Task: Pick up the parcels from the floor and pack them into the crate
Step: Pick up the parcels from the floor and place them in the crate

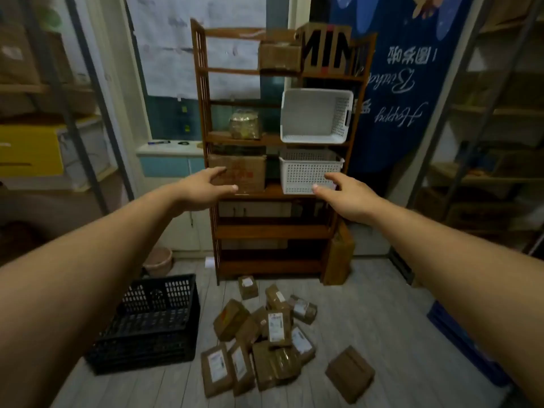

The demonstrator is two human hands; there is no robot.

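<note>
Several brown cardboard parcels (265, 337), many with white labels, lie in a loose heap on the grey plank floor. One more brown parcel (349, 373) lies apart to the right of the heap. A black slatted plastic crate (153, 325) stands on the floor left of the heap and looks empty. My left hand (203, 188) and my right hand (343, 195) are stretched out forward at chest height, fingers spread, holding nothing, far above the parcels.
A tall brown wooden shelf (273, 231) stands straight ahead with cardboard boxes and two white baskets (315, 116) on it. A brown box (338, 254) leans at its right foot. Metal racks line both sides. A blue bin (459, 340) sits at the right.
</note>
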